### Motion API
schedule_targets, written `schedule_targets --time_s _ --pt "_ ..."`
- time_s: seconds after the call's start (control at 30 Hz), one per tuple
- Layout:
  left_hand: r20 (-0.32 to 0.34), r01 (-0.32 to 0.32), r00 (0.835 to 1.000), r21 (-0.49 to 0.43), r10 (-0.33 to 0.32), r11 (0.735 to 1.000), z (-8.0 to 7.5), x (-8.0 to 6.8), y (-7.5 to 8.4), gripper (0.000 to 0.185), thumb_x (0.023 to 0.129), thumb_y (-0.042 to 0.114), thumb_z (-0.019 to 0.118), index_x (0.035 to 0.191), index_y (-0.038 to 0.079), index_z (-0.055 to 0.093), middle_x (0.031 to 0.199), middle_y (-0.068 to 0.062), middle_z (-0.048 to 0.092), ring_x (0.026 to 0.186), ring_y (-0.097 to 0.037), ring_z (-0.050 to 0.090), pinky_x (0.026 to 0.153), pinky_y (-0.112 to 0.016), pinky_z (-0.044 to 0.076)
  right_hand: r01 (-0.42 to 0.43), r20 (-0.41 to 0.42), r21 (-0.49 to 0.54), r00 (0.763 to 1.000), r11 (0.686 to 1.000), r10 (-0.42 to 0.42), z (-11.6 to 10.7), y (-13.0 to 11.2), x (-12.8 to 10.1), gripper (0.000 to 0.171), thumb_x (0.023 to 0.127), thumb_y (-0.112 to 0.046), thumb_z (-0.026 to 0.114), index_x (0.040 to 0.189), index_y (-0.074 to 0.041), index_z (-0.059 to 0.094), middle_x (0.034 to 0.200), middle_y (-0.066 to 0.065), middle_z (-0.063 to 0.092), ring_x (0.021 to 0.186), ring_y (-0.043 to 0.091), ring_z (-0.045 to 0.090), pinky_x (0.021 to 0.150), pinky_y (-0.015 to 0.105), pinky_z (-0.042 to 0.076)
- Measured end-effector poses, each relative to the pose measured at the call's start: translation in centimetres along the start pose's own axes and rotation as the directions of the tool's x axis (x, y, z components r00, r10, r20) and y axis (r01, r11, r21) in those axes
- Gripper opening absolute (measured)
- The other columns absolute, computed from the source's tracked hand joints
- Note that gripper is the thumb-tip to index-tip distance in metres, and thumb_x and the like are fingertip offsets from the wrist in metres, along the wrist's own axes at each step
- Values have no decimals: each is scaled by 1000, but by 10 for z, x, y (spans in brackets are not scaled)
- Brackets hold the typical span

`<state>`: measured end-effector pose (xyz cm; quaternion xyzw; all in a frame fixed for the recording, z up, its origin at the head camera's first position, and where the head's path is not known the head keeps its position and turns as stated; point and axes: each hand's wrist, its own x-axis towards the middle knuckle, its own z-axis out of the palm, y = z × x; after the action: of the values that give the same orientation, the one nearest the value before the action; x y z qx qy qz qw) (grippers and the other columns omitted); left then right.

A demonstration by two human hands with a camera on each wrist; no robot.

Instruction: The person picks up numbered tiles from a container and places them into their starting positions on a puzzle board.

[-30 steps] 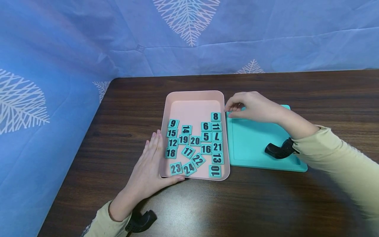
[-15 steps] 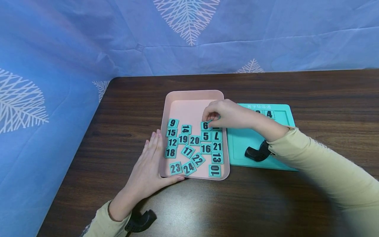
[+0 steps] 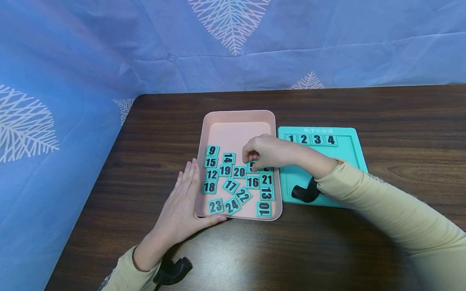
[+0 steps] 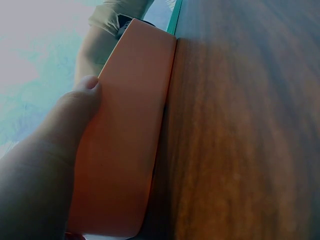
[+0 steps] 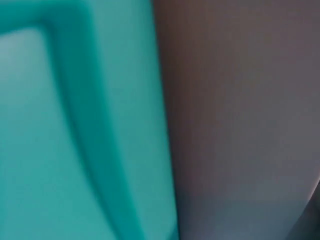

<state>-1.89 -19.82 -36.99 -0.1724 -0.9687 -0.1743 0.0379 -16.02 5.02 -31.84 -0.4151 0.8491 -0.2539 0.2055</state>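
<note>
A pink tray (image 3: 236, 114) holds several loose teal number tiles. My right hand (image 3: 251, 161) reaches into it with fingers curled down, pinching the tile marked 5 (image 3: 251, 167); the hand hides the tiles beside it. My left hand (image 3: 186, 192) lies flat against the tray's left wall, its thumb (image 4: 84, 96) pressed along the front wall (image 4: 125, 130). Right of the tray sits a teal puzzle board (image 3: 327, 171) with tiles 1 to 4 (image 3: 310, 139) in its top row. The right wrist view shows only the board's blurred rim (image 5: 75, 130).
Everything rests on a dark wooden table (image 3: 327, 250) whose left and far edges meet a blue leaf-patterned cloth (image 3: 65, 81). Black wrist mounts show at both sleeves (image 3: 305, 193). The upper half of the tray floor (image 3: 236, 135) is bare.
My right hand left the board's top left corner, uncovering tiles 1 to 4, crossed into the tray and came down on tile 5. The left hand stayed put.
</note>
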Motion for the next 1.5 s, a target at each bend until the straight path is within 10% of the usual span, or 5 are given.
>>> schedule_targets --time_s 1.5 --pt "-11 -1 1000 -4 1 1000 -1 0 1 127 68 80 60 153 6 0 160 -10 1 145 -25 4 117 -40 8 99 -71 115 993 988 -91 -6 5 -9 14 82 -2 73 90 -10 66 82 -2 57 76 14 51 69 31 48"
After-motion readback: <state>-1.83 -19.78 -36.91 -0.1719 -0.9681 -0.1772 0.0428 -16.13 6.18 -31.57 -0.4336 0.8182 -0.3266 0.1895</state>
